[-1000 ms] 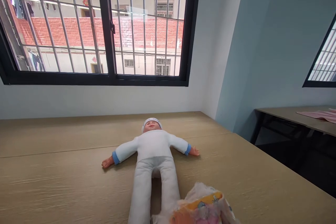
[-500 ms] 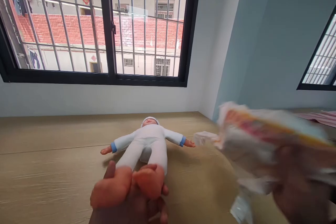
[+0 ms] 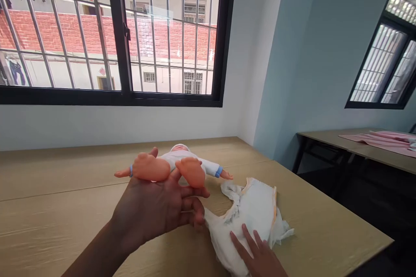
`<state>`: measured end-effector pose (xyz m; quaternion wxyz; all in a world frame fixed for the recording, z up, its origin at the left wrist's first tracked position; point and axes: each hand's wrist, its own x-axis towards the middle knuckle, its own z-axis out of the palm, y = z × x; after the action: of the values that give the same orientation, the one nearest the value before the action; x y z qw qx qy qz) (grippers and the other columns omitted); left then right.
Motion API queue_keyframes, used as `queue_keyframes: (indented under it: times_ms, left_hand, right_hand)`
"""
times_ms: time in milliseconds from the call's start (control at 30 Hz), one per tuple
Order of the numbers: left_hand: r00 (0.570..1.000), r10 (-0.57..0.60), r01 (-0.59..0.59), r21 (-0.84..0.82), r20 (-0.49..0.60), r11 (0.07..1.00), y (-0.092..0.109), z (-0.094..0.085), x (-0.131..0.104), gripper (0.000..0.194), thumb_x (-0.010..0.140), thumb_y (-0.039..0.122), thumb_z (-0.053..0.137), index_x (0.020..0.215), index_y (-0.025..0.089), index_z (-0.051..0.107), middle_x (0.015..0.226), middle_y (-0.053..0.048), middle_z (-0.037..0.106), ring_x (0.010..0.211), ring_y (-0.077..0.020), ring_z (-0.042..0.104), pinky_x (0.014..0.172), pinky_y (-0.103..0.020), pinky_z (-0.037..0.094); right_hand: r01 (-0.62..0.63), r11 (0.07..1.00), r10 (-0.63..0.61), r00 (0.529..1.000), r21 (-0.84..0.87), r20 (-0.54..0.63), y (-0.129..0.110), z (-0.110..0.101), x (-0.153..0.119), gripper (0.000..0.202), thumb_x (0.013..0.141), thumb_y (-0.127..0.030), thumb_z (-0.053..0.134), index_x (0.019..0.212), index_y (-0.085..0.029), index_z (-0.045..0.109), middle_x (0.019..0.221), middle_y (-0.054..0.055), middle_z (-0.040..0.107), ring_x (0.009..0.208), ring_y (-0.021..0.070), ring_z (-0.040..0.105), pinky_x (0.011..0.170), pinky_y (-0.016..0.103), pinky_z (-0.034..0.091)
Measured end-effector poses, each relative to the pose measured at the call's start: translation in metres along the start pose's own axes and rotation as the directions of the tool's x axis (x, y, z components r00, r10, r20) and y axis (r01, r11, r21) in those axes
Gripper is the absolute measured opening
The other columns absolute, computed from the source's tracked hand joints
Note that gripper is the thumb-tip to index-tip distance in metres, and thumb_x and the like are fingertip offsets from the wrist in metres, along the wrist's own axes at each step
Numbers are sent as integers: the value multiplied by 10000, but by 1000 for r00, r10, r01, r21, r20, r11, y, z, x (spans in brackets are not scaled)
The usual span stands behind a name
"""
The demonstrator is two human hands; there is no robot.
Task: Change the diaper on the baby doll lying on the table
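A baby doll (image 3: 209, 167) in white clothes with blue cuffs lies on its back on the wooden table (image 3: 81, 225), head toward the window. My left hand (image 3: 159, 203) holds both its feet up, with a finger between the ankles; the raised feet hide most of the legs and body. To the right, a white diaper (image 3: 256, 203) with orange edging lies spread and crumpled on the table. My right hand (image 3: 260, 255) rests on the diaper's near part, fingers apart and flat, gripping nothing.
A barred window (image 3: 169, 99) is set in the wall behind the table. At the right, beyond a gap, another table (image 3: 325, 138) bears a pink cloth (image 3: 383, 140). The near table's right edge slants toward the lower right.
The diaper, held up and blurred in my right hand before, now lies on the table under that hand, its fingers spread. My left hand has raised the doll's feet higher. The view has turned right.
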<state>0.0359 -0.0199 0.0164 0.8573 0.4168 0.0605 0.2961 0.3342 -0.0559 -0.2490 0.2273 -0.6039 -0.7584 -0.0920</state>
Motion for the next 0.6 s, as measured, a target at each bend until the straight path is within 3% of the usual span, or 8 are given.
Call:
queue_keyframes:
  times_ms: [100,167,233,333,433,500,600]
  left_hand:
    - [999,16,-16,-5,31,1000,9,-4,0,635,819,695,309,1063,151,528,1002,-139,586,826,-264,567,799,-411,394]
    - [999,17,-17,-12,36,1000,13,-6,-2,625,819,678,334,1115,156,507,1016,-145,585,834,-257,564,802,-395,391]
    - [999,23,-23,-6,38,1000,17,-8,-3,651,805,684,357,1157,153,490,1016,-148,585,816,-251,562,791,-389,396]
    - [998,33,-34,25,47,999,19,-9,-5,668,806,698,334,1144,146,500,998,-146,590,780,-249,567,759,-388,409]
    - [998,19,-22,47,54,999,19,-11,-6,649,821,695,305,1112,153,516,999,-141,596,770,-246,574,749,-388,416]
    - [998,17,-20,60,62,998,19,-12,-7,636,823,684,310,1131,163,507,1002,-135,599,766,-245,577,749,-393,419]
    - [998,29,-33,76,53,997,23,-13,-9,621,828,652,325,1194,172,470,998,-123,603,763,-240,573,747,-391,419]
  right_hand:
    - [-13,995,20,997,-99,70,-4,8,12,753,720,-55,591,1364,-422,461,1416,70,431,1170,448,532,836,562,528]
    - [8,998,0,990,-55,140,-17,9,23,772,720,-57,616,1379,-417,437,1420,81,425,1196,437,513,861,539,525]
    - [105,991,-120,972,80,202,-38,8,34,708,763,-131,649,1373,-423,440,1421,63,432,1239,389,492,924,484,507]
    - [324,902,-391,894,286,220,-73,5,47,557,839,-356,650,1335,-502,443,1431,-9,426,1292,341,449,1024,494,420]
    - [391,843,-471,868,371,155,-98,3,58,512,860,-381,634,1307,-544,447,1433,-49,423,1299,314,449,1076,512,349]
    - [395,830,-483,862,394,153,-104,4,67,571,875,-310,613,1361,-513,393,1459,-41,386,1313,290,437,1088,473,352]
    - [233,919,-291,945,317,148,-101,6,82,597,890,-196,520,1428,-399,360,1491,8,341,1341,277,403,1087,440,366]
